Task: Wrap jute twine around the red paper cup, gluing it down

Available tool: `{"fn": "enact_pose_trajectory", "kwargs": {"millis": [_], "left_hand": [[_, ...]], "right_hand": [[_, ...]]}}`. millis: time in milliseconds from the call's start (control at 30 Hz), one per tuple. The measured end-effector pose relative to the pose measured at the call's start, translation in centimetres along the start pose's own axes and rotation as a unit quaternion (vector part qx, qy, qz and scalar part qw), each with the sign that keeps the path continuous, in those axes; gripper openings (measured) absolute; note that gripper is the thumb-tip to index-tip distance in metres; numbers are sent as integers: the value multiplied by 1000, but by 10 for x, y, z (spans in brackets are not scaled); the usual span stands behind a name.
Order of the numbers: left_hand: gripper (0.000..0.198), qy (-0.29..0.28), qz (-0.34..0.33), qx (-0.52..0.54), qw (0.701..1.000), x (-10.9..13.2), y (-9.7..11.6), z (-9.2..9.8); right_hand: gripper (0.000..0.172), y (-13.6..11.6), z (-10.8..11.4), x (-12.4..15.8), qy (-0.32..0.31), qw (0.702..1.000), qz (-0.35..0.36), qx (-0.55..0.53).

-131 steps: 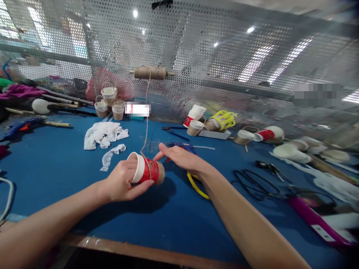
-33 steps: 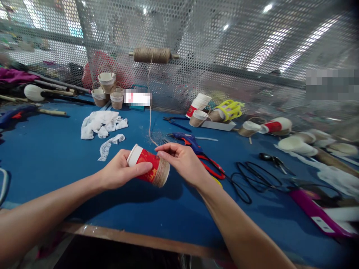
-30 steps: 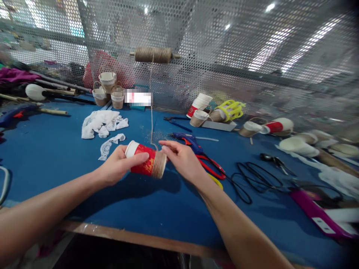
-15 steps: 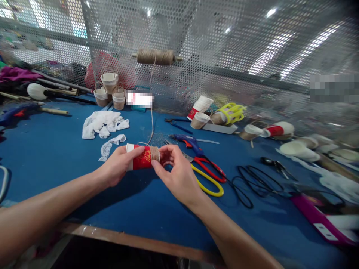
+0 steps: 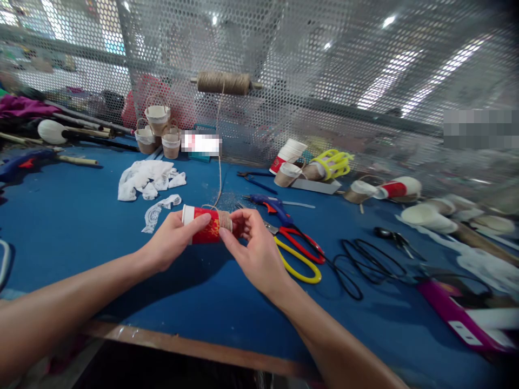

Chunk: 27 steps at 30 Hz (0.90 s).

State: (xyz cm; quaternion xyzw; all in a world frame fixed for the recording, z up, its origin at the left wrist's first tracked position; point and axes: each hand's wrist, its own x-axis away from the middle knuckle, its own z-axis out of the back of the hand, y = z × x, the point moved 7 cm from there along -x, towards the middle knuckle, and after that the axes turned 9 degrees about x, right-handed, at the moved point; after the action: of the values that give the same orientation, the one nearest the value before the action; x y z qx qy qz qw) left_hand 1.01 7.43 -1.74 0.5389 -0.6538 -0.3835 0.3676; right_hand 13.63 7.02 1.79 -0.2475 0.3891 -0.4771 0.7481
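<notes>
A red and white paper cup [image 5: 206, 227] lies sideways between my hands, held above the blue tabletop. Around its narrow end, on the right, runs a band of coiled jute twine [image 5: 225, 220]. My left hand [image 5: 174, 237] grips the wide end, thumb along the red side. My right hand [image 5: 251, 243] pinches the twine-wrapped end with thumb and fingers; its fingertips are partly hidden behind the cup. From the cup a strand of twine [image 5: 220, 173] rises to the twine spool [image 5: 224, 83] on a rod at the mesh wall.
Right of my hands lie scissors [image 5: 298, 259] with red and yellow handles and a blue glue gun [image 5: 271, 204]. White lace pieces [image 5: 148, 175] lie to the left. Small twine-covered buckets [image 5: 157, 120] stand at the back. A black cable [image 5: 357, 270] and a purple power strip [image 5: 450, 313] are at right.
The cup has turned slightly in my hands, its printed pattern shifting. Both hands keep their grip in nearly the same place.
</notes>
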Motion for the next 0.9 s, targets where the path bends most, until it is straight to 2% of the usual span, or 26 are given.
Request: {"fn": "enact_pose_trajectory", "kwargs": {"millis": [200, 267, 367, 433, 500, 633, 733, 800, 900], "left_hand": [[23, -28, -53, -52, 997, 1, 6, -2], [22, -45, -81, -89, 992, 4, 11, -5], [21, -86, -115, -178, 974, 11, 15, -12], [20, -109, -114, -231, 960, 14, 14, -15], [18, -122, -83, -235, 961, 13, 11, -16], [19, -111, 30, -67, 991, 5, 1, -10], [21, -75, 92, 31, 992, 1, -6, -4], [19, -55, 99, 42, 993, -1, -8, 0], [16, -55, 76, 18, 995, 0, -6, 0]], "right_hand": [[21, -1, 5, 0, 13, 999, -12, -38], [22, 4, 9, -2, 15, 994, -54, -97], [24, 18, 10, -4, -1, 965, -150, -215], [25, 23, 8, -5, -18, 947, -186, -263], [27, 25, 7, -6, -30, 942, -191, -274], [23, 19, 7, -6, -31, 969, -138, -205], [18, 11, 6, -4, -45, 988, -84, -122], [15, 6, 7, -4, -51, 995, -54, -69], [15, -4, 17, -6, -8, 1000, 16, 23]]}}
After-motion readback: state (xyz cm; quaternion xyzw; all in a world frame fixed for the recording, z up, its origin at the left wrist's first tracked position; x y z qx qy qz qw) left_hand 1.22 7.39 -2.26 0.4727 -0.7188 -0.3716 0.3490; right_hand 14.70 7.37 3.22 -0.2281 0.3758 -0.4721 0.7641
